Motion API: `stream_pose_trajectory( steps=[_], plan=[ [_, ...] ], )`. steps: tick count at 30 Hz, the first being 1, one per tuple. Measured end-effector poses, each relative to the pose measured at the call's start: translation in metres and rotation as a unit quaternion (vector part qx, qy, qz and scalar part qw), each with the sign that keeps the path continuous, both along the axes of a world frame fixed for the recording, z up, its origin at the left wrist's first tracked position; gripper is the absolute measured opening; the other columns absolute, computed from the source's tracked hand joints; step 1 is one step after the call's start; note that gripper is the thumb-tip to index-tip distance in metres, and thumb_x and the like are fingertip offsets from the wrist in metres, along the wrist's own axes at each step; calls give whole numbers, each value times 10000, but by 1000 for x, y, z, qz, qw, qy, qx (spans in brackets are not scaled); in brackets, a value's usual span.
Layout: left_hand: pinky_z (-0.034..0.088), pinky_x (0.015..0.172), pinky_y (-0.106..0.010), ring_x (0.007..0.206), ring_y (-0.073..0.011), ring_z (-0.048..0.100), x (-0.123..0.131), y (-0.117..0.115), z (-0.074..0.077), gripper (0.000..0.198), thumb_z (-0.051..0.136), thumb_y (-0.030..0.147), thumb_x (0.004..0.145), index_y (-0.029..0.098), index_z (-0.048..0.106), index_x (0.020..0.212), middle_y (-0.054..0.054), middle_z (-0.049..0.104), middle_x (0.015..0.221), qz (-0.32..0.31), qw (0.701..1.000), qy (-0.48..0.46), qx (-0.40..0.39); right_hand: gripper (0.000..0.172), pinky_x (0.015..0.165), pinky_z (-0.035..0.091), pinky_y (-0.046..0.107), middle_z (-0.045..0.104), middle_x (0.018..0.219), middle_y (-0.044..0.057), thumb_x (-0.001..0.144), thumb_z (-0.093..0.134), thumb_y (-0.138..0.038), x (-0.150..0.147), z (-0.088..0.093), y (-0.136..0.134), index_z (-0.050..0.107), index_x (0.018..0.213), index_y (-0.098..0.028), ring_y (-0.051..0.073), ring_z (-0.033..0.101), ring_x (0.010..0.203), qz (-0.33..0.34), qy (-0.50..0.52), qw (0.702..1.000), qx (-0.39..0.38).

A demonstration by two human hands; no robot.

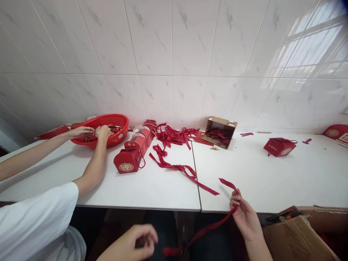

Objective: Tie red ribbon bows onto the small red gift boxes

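We are pinching a long red satin ribbon (217,223) in our right hand (244,215) at the white table's (258,181) edge; our left hand (138,241) is curling loosely, empty. Several red handled gift boxes (136,150) are standing finished, while loose red ribbons (174,137) are lying unused.

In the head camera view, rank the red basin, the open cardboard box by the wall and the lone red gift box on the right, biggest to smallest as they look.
1. Red basin, clearly largest.
2. Open cardboard box.
3. Lone red gift box, close to the cardboard box in apparent size, so the last two are unsure.
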State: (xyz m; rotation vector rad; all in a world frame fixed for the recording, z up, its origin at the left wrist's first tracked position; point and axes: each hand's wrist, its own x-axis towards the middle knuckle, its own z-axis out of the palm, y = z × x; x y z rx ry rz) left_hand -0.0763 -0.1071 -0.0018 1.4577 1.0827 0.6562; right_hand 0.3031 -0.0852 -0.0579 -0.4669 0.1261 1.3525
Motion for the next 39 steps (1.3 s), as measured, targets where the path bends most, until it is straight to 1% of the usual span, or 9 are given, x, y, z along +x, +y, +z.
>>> stream_pose_trajectory(
  steps=[6,9,15,18,21,23,26,31,39],
  plan=[
    [377,553,-215,555,-143,516,66,110,11,520,590,321,746,219,532,1253,45,557,592,6,976,181,121,455,561,519,220,568,690,-18,652,730,-86,-10,-1,-13,631,1091,-156,91,530,612,79,-112,990,9],
    [402,569,-232,562,-159,556,94,169,22,374,681,232,621,162,667,989,22,600,601,-30,967,219,126,417,529,486,215,574,665,-15,607,772,-90,-16,5,-21,676,1007,-154,87,504,577,105,-136,985,5],
    [355,919,-374,1118,-289,523,118,246,69,401,454,197,830,-15,497,1167,-219,517,1241,114,958,176,194,406,558,452,228,611,652,9,603,809,-136,-30,25,-24,710,995,-175,92,500,569,139,-172,975,24],
    [380,938,-371,1090,-269,542,124,222,77,324,465,299,858,75,585,1059,-187,580,1195,123,963,134,198,418,551,439,239,645,681,19,592,820,-143,-39,30,-23,716,992,-202,94,506,557,123,-202,971,40],
    [466,807,-318,808,-203,631,132,160,66,395,429,422,881,125,678,804,-94,699,856,4,986,74,151,394,558,439,269,686,774,37,602,808,-127,-49,36,-24,724,970,-239,103,518,555,109,-243,962,63],
    [466,794,-323,804,-198,624,136,116,54,403,454,457,875,122,678,898,-98,695,867,-84,993,-53,62,365,562,443,291,697,840,41,611,797,-123,-56,41,-26,730,943,-261,109,523,552,111,-268,953,82],
    [465,775,-311,795,-181,616,140,72,43,324,599,416,810,140,634,976,-83,681,890,-6,982,-186,3,317,566,448,306,690,967,53,634,783,-134,-67,49,-32,737,914,-277,110,533,554,134,-302,938,107],
    [479,769,-298,731,-156,605,132,53,47,196,669,332,772,142,623,785,-38,657,753,107,964,-243,15,256,607,481,299,677,1031,45,711,747,-217,-80,51,-47,732,953,-299,110,573,590,175,-351,908,146],
    [461,726,-243,742,-148,599,117,24,67,165,649,316,791,161,647,735,-16,652,723,74,983,-120,115,279,1010,383,430,585,1236,74,860,586,-333,-84,77,-49,633,1133,-294,251,547,1123,162,-551,803,160]
  ],
)
